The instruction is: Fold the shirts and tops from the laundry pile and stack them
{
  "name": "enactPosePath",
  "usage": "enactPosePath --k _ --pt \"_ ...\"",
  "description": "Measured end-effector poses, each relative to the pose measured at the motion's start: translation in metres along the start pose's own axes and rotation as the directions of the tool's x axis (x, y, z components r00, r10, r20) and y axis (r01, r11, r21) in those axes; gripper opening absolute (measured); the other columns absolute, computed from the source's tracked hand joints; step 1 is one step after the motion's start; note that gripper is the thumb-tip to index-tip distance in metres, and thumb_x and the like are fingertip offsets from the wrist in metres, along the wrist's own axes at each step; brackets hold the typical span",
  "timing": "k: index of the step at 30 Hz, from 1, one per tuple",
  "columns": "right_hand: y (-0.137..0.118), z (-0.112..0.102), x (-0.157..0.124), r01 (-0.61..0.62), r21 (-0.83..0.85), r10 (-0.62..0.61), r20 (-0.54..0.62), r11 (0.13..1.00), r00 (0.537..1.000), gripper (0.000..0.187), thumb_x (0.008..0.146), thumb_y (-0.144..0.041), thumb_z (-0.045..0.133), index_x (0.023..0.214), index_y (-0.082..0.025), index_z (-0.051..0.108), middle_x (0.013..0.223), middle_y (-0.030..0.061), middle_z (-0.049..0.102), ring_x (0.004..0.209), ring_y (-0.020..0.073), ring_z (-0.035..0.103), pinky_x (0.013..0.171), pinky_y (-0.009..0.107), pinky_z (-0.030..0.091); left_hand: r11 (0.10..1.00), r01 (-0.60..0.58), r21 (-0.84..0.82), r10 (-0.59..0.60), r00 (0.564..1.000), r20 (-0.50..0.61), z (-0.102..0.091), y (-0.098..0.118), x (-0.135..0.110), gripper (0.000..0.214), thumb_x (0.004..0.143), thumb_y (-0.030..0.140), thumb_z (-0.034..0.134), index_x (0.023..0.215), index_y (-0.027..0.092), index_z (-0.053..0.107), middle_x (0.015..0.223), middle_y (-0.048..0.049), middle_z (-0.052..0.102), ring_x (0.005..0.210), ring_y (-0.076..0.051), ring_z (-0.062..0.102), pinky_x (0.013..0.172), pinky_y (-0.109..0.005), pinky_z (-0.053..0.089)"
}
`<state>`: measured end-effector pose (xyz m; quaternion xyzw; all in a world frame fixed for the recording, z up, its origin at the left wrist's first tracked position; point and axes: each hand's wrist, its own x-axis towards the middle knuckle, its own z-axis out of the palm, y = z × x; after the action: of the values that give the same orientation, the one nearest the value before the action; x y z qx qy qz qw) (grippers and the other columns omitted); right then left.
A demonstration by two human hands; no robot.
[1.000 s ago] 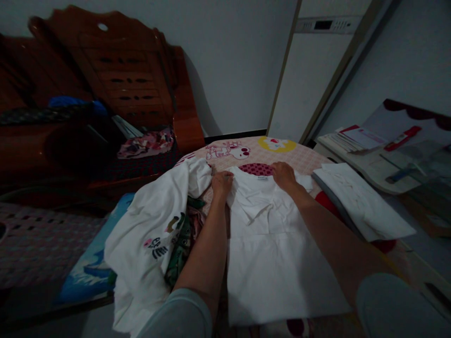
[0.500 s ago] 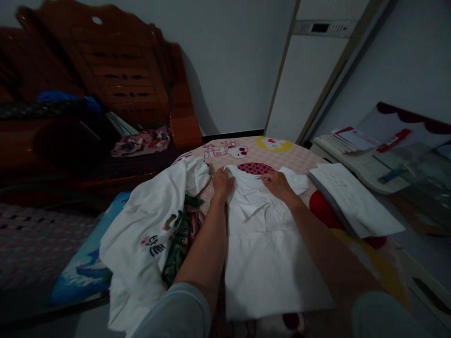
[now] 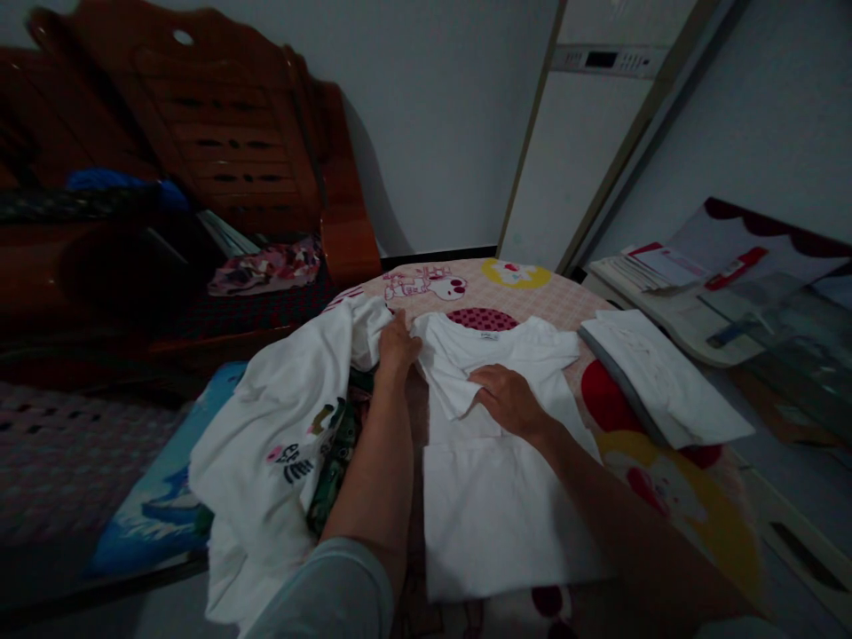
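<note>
A white T-shirt lies on the table with its lower part folded up and its neckline, with a small label, at the far side. My right hand pinches the cloth of a sleeve folded inward over the shirt's chest. Beside the shirt's left shoulder, my left hand has its fingers apart, the thumb close to the shirt edge. Just left of that hand lies a rumpled white garment with a printed face, over a green patterned cloth.
A folded white and grey garment rests at the table's right side. The patterned tablecloth shows at the back. A wooden bench stands behind on the left, and a side table with papers on the right.
My right hand has left the collar and come nearer, onto the folded-in sleeve. My left hand has shifted left off the shirt's shoulder, and the neckline now lies open.
</note>
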<state>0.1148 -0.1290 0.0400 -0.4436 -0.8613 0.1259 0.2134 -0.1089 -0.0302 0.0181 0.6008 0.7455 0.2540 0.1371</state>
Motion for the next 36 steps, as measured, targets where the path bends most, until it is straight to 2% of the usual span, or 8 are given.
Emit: enactPosePath --k 5,8,12,15,17,20,26,36 --pt "-0.017 0.001 -0.003 -0.076 0.120 0.091 -0.125 0.990 0.988 0.020 0.086 -0.015 0.052 0.081 -0.020 0.070 0.077 0.0039 0.069 0.074 0.0171 0.063 0.069 0.025 0.044 1.000 0.018 0.008 -0.019 0.995 0.098 -0.015 -0.007 0.001 0.059 0.071 0.013 0.064 0.130 0.016 0.059 0.123 -0.0140 0.067 0.115 -0.029 0.062 0.097 -0.033 0.046" --pt "-0.039 0.014 -0.010 -0.065 0.145 0.080 -0.105 0.987 0.991 0.018 0.086 -0.016 0.052 0.084 -0.021 0.069 0.074 0.0029 0.068 0.068 0.0164 0.061 0.066 0.025 0.042 0.962 0.086 -0.258 -0.069 0.995 0.074 -0.016 -0.006 0.003 0.045 0.074 0.015 0.061 0.118 0.016 0.067 0.114 -0.0107 0.071 0.107 -0.025 0.066 0.093 -0.032 0.049" --pt "-0.062 0.031 -0.016 0.057 0.254 -0.063 0.014 0.966 0.998 0.027 0.087 -0.012 0.048 0.103 -0.019 0.069 0.087 0.0051 0.071 0.078 0.0164 0.063 0.072 0.025 0.045 0.623 0.205 -0.755 -0.182 0.977 0.115 -0.009 0.001 0.005 0.042 0.073 0.027 0.066 0.112 0.012 0.069 0.090 -0.0076 0.074 0.081 -0.019 0.068 0.078 -0.030 0.053" --pt "-0.060 0.029 -0.013 0.121 0.347 -0.180 0.142 0.930 0.973 0.027 0.086 -0.011 0.053 0.104 -0.018 0.072 0.092 0.0054 0.072 0.080 0.0153 0.064 0.074 0.024 0.046 0.487 0.263 -0.833 -0.259 0.954 0.150 -0.006 0.001 0.005 0.040 0.062 0.028 0.075 0.098 0.010 0.072 0.075 -0.0044 0.072 0.071 -0.016 0.064 0.072 -0.029 0.052" --pt "-0.048 0.019 -0.006 0.075 0.361 -0.129 0.127 0.930 0.984 0.024 0.087 -0.013 0.054 0.098 -0.018 0.074 0.091 0.0054 0.073 0.080 0.0151 0.065 0.074 0.024 0.046 0.538 0.254 -0.804 -0.278 0.954 0.115 -0.006 -0.001 0.005 0.031 0.062 0.026 0.072 0.090 0.010 0.074 0.072 -0.0028 0.071 0.072 -0.016 0.063 0.071 -0.026 0.050" --pt "-0.016 0.001 0.015 -0.106 0.258 0.114 -0.015 0.960 0.993 0.023 0.089 -0.016 0.053 0.095 -0.016 0.075 0.084 0.0054 0.074 0.079 0.0159 0.066 0.074 0.024 0.046 0.704 0.197 -0.682 -0.267 0.964 0.002 -0.007 -0.005 0.006 0.023 0.069 0.026 0.065 0.084 0.012 0.076 0.074 -0.0017 0.072 0.078 -0.017 0.064 0.072 -0.024 0.048" --pt "0.042 -0.015 0.067 -0.507 -0.140 0.495 -0.109 0.851 0.862 0.027 0.093 -0.021 0.048 0.098 -0.018 0.075 0.097 0.0080 0.075 0.090 0.0189 0.066 0.076 0.025 0.044 0.907 0.129 -0.400 -0.181 0.979 -0.095 -0.016 -0.003 0.002 0.029 0.074 0.034 0.064 0.093 0.017 0.078 0.086 -0.0038 0.075 0.088 -0.020 0.067 0.076 -0.025 0.046" --pt "0.042 0.017 0.128 -0.399 -0.314 0.433 0.046 0.861 0.900 0.031 0.096 -0.022 0.042 0.103 -0.017 0.072 0.110 0.0130 0.072 0.105 0.0234 0.064 0.087 0.030 0.045 0.993 -0.022 -0.116 0.003 0.986 -0.167 -0.034 0.008 -0.004 0.027 0.086 0.031 0.058 0.102 0.020 0.077 0.104 -0.0085 0.076 0.102 -0.024 0.068 0.092 -0.030 0.047"
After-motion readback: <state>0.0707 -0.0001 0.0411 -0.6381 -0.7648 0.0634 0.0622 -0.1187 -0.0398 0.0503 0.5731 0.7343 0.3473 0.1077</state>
